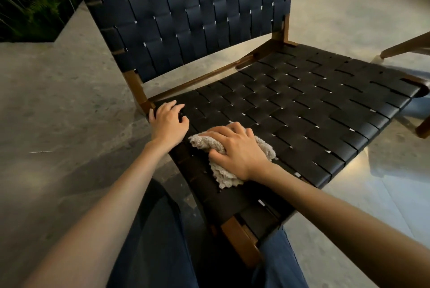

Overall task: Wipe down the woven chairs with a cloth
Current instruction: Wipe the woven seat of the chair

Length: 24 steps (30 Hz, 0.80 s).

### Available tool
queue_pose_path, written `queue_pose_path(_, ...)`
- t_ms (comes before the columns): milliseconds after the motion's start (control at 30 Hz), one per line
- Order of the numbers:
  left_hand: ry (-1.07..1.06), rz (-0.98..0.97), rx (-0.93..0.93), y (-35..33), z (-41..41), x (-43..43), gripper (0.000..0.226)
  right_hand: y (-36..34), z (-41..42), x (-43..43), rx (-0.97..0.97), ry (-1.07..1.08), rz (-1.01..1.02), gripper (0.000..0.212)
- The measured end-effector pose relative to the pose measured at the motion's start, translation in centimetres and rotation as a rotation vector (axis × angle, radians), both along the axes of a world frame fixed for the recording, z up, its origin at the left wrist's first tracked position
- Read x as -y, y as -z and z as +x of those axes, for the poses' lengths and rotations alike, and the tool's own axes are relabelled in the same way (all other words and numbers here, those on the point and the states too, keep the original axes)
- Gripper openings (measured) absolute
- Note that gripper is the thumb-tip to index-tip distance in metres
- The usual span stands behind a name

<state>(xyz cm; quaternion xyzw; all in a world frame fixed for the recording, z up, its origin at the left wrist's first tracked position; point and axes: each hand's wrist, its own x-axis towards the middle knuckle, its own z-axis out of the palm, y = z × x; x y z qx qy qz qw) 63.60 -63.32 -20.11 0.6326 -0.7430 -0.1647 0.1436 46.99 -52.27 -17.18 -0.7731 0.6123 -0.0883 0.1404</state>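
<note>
Front frame (239,239): smooth, squared brown wood corner, sitting nearer than either wrist.
Right hand (237,148): fingers are curling over the cloth and pressing it down, with the thumb digging into its side.
Cloth (221,176): beige, fluffy and bunched (terry-ish loops), lying under the right fingers on the seat, edges poking out past thumb and wrist.
Left hand (168,122): resting just left of the cloth, fingers bent and slightly spread, tips touching the straps, gripping nothing I can see.
Seat (302,106): flat, slightly glossy black straps in a basket weave, stretching away beyond the right fingertips.
Progress: I'm guessing early on. No streaks are showing, and most of the seat is probably still waiting.
Backrest (197,8): same weave, looking navy, standing well beyond both sets of fingertips, probably still waiting too.
Other chair (404,48): a wooden leg is peeking in far right of the right fingers, so more wiping is coming.
</note>
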Motion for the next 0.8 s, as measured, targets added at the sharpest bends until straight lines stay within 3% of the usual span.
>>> queue_pose_path(133, -0.145, 0.024, -0.089, 0.8, 0.6, 0.8, 0.047, 2.3, 1.8, 6.4, 0.026, 0.019, -0.012, 0.045)
queue_pose_path(300, -0.21, -0.015, -0.173, 1.4, 0.7, 0.9, 0.046, 4.8, 3.9, 13.1, 0.031, 0.072, -0.065, 0.044)
queue_pose_path(633, -0.102, 0.005, 0.143, 1.7, 0.4, 1.7, 0.048, 6.5, 5.4, 20.2, -0.022, 0.055, -0.124, 0.043)
queue_pose_path(800, 0.013, 0.082, 0.186, 1.6, 0.0, 2.4, 0.05, 6.5, 1.3, 21.5, -0.137, 0.163, -0.107, 0.048)
